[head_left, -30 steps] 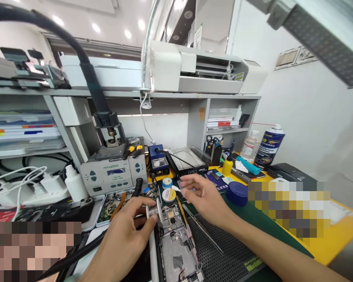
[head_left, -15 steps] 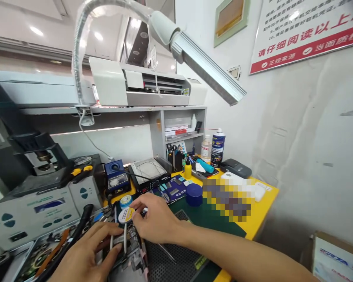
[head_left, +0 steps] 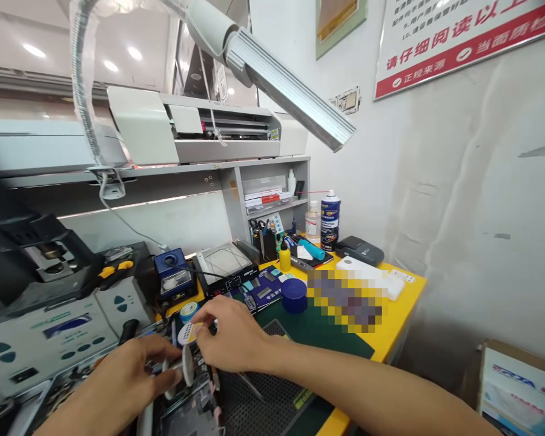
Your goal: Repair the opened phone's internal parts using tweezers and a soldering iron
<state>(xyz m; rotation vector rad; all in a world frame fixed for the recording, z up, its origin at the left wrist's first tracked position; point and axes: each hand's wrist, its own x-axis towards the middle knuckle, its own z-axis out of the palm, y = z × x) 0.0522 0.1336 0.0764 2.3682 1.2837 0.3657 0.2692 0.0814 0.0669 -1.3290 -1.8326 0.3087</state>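
My left hand [head_left: 131, 369] grips a small spool [head_left: 188, 366] with two pale round flanges between thumb and fingers. It is above an opened electronic device [head_left: 191, 409] with bare metal and circuit parts. My right hand [head_left: 229, 336] is just to the right, thumb and index finger pinched together; what they hold, if anything, is too small to make out. By those fingertips sits a round white-and-yellow disc [head_left: 191, 333] with dark dots, partly covered by the hand. Behind it stands a small blue-lidded tub [head_left: 189, 311].
A black perforated mat [head_left: 249, 406] with tweezers [head_left: 252, 387] lies on a green mat [head_left: 336, 333]. A round blue container [head_left: 295, 295] and yellow bottle [head_left: 284, 257] stand behind. At left are a grey control unit [head_left: 72, 333] and microscope stand [head_left: 27, 236]; a lamp [head_left: 290, 85] hangs overhead.
The view has shifted slightly to the right. My left hand has lifted and turned the spool, so a flange face now shows. My right hand keeps its pinch by the dotted disc.
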